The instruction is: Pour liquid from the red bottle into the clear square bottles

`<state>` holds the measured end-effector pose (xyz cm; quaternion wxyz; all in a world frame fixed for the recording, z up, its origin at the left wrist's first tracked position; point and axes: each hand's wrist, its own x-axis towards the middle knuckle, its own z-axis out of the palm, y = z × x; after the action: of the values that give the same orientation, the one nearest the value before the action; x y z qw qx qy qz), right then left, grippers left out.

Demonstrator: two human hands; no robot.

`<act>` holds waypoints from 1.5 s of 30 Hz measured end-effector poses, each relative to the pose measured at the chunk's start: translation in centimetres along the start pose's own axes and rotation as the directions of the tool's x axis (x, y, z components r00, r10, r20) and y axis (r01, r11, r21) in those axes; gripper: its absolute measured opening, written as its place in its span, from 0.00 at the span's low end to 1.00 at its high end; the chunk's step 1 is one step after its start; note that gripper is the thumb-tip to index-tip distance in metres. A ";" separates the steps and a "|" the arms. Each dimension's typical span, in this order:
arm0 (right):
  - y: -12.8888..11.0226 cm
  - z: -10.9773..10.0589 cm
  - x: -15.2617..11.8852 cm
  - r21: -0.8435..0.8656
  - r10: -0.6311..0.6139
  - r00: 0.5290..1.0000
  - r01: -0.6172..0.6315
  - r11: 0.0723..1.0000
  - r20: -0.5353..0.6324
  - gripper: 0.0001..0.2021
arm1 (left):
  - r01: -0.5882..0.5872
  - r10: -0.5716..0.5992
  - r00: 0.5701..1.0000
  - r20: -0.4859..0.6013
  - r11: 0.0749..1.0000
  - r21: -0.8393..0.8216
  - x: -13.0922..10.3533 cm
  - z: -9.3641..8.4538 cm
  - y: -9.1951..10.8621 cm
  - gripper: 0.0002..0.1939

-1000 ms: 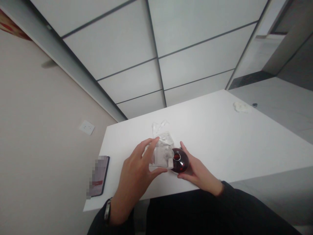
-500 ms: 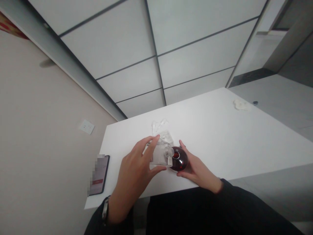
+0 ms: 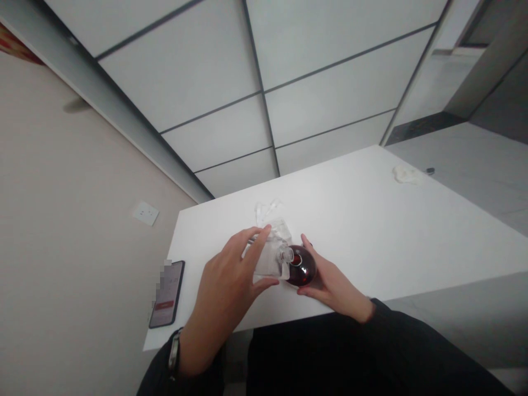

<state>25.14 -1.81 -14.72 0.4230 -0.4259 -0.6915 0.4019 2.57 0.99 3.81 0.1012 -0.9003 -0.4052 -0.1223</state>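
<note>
My left hand (image 3: 225,278) is closed around a clear, square-sided bottle (image 3: 267,261), fingers on its far side and thumb on the near side. The bottle lies tilted to the right, its threaded neck at the mouth of a round, dark red glass bottle (image 3: 304,269). My right hand (image 3: 336,289) wraps that red bottle from the right. Whether liquid runs between the two bottles, I cannot tell. Just beyond the clear bottle, some transparent pieces (image 3: 272,212) lie on the white table (image 3: 350,214), partly hidden by my left hand.
A phone (image 3: 168,294) with a lit screen lies at the table's left edge. A crumpled whitish item (image 3: 406,175) sits near the far right edge. Left of the table is a wall with a socket (image 3: 146,213); white panelled doors (image 3: 223,126) stand behind it.
The clear bottle's neck has tipped slightly and sits a little closer over the red bottle's mouth. Both hands keep their holds; the whole view has shifted very slightly.
</note>
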 end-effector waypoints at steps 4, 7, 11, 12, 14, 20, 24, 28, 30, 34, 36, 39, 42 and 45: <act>0.0 0.1 0.0 0.000 0.000 1.000 0.000 1.000 -0.013 0.55 | -0.012 0.012 1.000 -0.010 1.000 0.007 0.2 -0.1 0.0 0.57; 0.2 0.3 0.0 -0.003 -0.004 1.000 0.004 1.000 -0.024 0.56 | -0.016 0.016 1.000 -0.011 1.000 0.016 0.3 -0.2 0.1 0.57; 0.2 0.3 0.0 -0.008 -0.011 1.000 0.011 1.000 -0.023 0.56 | -0.023 0.024 1.000 -0.003 0.999 0.028 0.3 -0.4 0.3 0.57; 0.3 0.3 0.0 -0.009 -0.012 1.000 0.012 1.000 -0.027 0.56 | -0.023 0.023 1.000 -0.002 0.999 0.030 0.4 -0.4 0.3 0.58; 0.3 0.4 0.0 -0.011 -0.011 0.999 0.011 1.000 -0.035 0.56 | -0.027 0.027 1.000 0.000 0.999 0.036 0.4 -0.5 0.3 0.58; 0.4 0.4 -0.1 -0.013 -0.012 0.999 0.011 1.000 -0.036 0.56 | -0.034 0.035 0.999 -0.002 0.997 0.067 0.5 -0.6 0.4 0.59; 0.2 0.3 0.0 -0.013 -0.015 1.000 0.015 1.000 -0.023 0.55 | -0.045 0.045 0.999 -0.003 0.996 0.079 0.5 -0.6 0.4 0.59; 0.1 0.1 0.1 -0.014 -0.013 1.000 0.013 1.000 -0.015 0.56 | -0.050 0.051 0.999 -0.001 0.995 0.083 0.5 -0.6 0.4 0.59; 0.0 0.1 0.1 -0.014 -0.012 1.000 0.012 1.000 -0.005 0.56 | -0.051 0.050 0.999 0.004 0.995 0.086 0.6 -0.6 0.4 0.60; -0.1 0.0 0.2 -0.013 -0.010 1.000 0.010 1.000 0.001 0.55 | -0.056 0.055 0.998 0.008 0.995 0.087 0.7 -0.8 0.5 0.59; -0.1 0.0 0.2 -0.012 -0.009 1.000 0.009 1.000 0.001 0.56 | -0.057 0.057 0.998 0.010 0.994 0.088 0.7 -0.8 0.6 0.59; -0.1 -0.1 0.2 -0.010 -0.003 1.000 0.003 1.000 0.003 0.56 | -0.055 0.054 0.998 0.019 0.994 0.095 0.6 -0.9 0.6 0.58; -0.1 -0.1 0.2 -0.011 0.004 1.000 -0.004 1.000 0.006 0.57 | -0.056 0.053 0.998 0.028 0.993 0.102 0.6 -0.9 0.6 0.57; -0.1 0.0 0.2 -0.012 0.008 1.000 -0.008 1.000 0.006 0.57 | -0.064 0.062 0.998 0.021 0.991 0.118 0.7 -1.0 0.6 0.57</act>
<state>25.10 -1.68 -14.54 0.4170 -0.4299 -0.6934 0.4007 3.33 0.77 4.87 0.1547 -0.9060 -0.3841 -0.0872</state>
